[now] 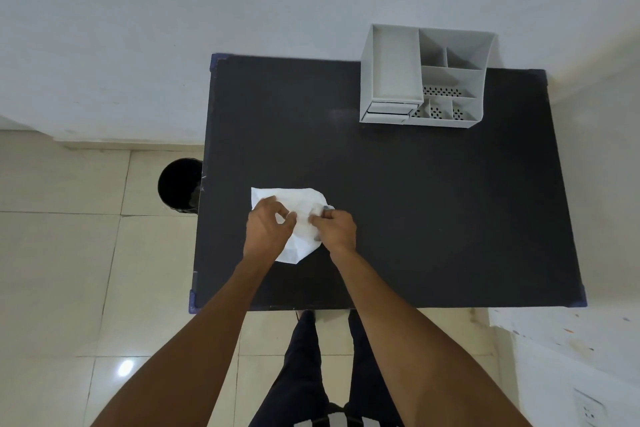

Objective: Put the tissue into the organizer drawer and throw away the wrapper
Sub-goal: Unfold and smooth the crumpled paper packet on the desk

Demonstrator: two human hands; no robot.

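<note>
- Beside the desk's left edge, on the pale tiled floor [62, 253], stands a round black waste bin [180, 184], open at the top, with a small crumpled scrap just visible at its right rim.
- Across the middle runs the rectangular black desk [433, 218], with blue corner guards at its left corners.
- On the desk's near-left part lies the white crumpled tissue [294, 199], with what may be a thin clear wrapper over it; the two cannot be told apart for certain.
- Over it, the left hand [266, 225] has its fingers curled, pinching the white sheet at its left side.
- Just right of that, the right hand [336, 227] pinches the sheet's right edge with thumb and fingertips.
- At the far right stands the white plastic compartmented organizer [391, 62], with small shut drawers [388, 111] low at its front left.
- No readable writing shows anywhere.
</note>
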